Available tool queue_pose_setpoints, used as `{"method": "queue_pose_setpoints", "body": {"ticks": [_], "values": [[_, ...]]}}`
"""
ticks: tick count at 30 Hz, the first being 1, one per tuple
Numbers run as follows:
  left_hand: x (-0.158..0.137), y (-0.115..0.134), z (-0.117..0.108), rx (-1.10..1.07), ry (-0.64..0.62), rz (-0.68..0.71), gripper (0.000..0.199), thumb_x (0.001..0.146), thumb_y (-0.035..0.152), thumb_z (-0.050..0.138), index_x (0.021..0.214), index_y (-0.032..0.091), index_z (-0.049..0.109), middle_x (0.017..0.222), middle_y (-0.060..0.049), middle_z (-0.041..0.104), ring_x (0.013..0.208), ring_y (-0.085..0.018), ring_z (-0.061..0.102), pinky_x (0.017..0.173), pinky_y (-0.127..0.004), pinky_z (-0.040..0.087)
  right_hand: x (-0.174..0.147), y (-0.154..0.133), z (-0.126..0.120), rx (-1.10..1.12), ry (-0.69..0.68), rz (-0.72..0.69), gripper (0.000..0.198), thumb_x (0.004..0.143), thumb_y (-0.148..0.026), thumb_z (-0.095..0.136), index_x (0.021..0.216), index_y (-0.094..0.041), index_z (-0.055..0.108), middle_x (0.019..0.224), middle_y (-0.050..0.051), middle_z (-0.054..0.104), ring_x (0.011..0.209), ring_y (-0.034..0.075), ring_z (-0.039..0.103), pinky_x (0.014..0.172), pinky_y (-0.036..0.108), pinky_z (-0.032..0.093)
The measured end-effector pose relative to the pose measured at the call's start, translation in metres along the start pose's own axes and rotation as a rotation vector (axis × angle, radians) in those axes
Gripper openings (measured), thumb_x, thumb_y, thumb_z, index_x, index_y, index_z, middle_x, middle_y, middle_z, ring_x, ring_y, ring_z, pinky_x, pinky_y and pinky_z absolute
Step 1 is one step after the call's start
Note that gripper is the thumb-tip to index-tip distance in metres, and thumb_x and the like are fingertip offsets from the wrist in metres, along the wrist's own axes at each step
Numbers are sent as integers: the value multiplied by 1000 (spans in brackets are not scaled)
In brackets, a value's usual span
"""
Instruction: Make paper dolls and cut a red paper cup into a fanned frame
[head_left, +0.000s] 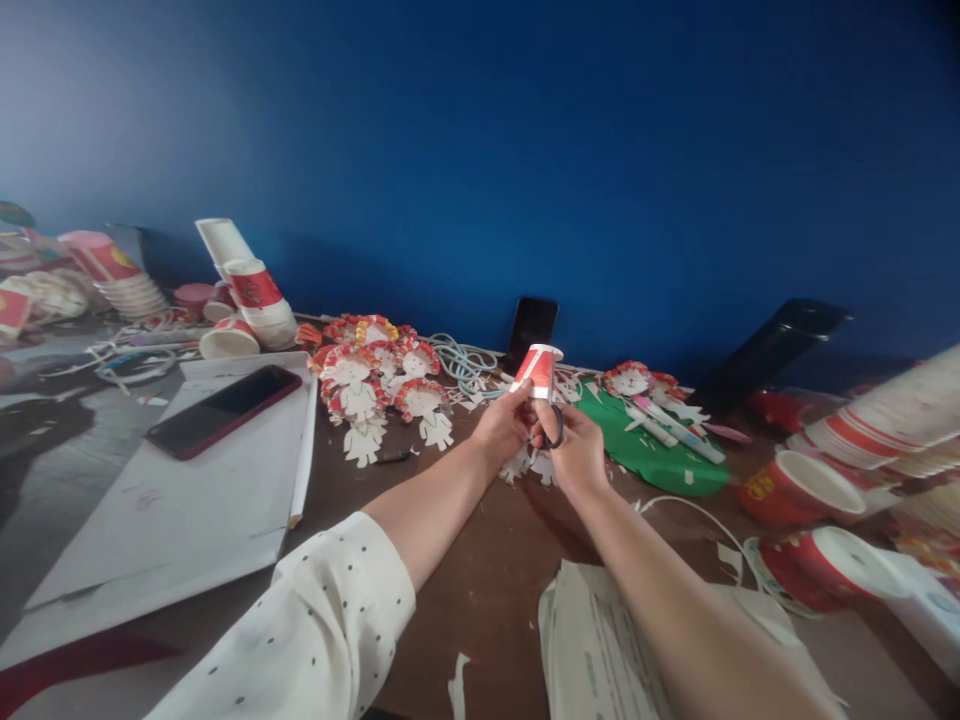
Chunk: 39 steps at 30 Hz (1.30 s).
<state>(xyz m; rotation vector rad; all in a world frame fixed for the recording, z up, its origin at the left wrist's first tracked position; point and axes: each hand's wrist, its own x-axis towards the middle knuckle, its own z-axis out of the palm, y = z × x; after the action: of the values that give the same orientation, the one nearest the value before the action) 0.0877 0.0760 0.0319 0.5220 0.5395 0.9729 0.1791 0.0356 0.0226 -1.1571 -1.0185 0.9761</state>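
Observation:
My left hand (504, 430) is closed around the lower part of a red and white paper cup (535, 368), which it holds up above the table. In my right hand (582, 450) is a pair of scissors (556, 427); a dark loop handle shows by the fingers, right under the cup. The blades are hidden, so I cannot tell whether they touch the cup. White paper cutouts (525, 466) lie below my hands. To the left is a pile of paper dolls (360, 395) with red frilled edges.
A green sheet (637, 445) with pens (686, 437) lies to the right. Stacked cups (885, 425) stand at far right, others (259, 300) at back left. One phone (229, 408) rests on a white board (202, 510); another (534, 325) leans on the blue wall (480, 170).

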Motion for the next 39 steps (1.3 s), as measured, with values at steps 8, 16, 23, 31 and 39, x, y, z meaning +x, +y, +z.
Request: {"method": "queue_pose_setpoints", "body": {"ticks": [8,16,23,31,39], "values": [[7,0,-10,-80,1,-16,36,86,39,55,61,13,53,46,-2,52,34,-11,47,36,-23,37,0,-3,-1,2,-9,15,34,67,-47,74,64,-17,57,50,-4,56,38,7,47,38,20,35],[16,10,-22,-343,83,44,12,79,9,64,72,10,55,54,3,49,42,-2,46,37,-9,33,0,-5,-5,-31,-15,44,36,66,-47,76,64,-17,58,51,-3,56,39,7,48,38,19,35],[13,15,-23,-273,63,44,8,81,11,63,75,9,57,57,1,55,44,-3,52,43,-10,43,-4,-6,-2,-81,-48,59,35,66,-50,75,75,-18,62,59,-2,60,48,10,54,47,21,42],[14,15,-21,-217,35,74,17,84,20,61,70,12,55,54,1,55,42,-7,52,43,-16,43,-12,-10,5,-235,-89,31,37,69,-53,70,65,-18,59,52,-2,56,48,12,48,46,24,37],[16,18,-18,-333,144,129,12,80,13,65,71,10,58,65,-2,61,50,-4,58,48,-9,46,-12,-3,5,-282,-133,-33,33,67,-49,72,74,-18,62,58,-1,59,55,14,52,52,25,41]]}}
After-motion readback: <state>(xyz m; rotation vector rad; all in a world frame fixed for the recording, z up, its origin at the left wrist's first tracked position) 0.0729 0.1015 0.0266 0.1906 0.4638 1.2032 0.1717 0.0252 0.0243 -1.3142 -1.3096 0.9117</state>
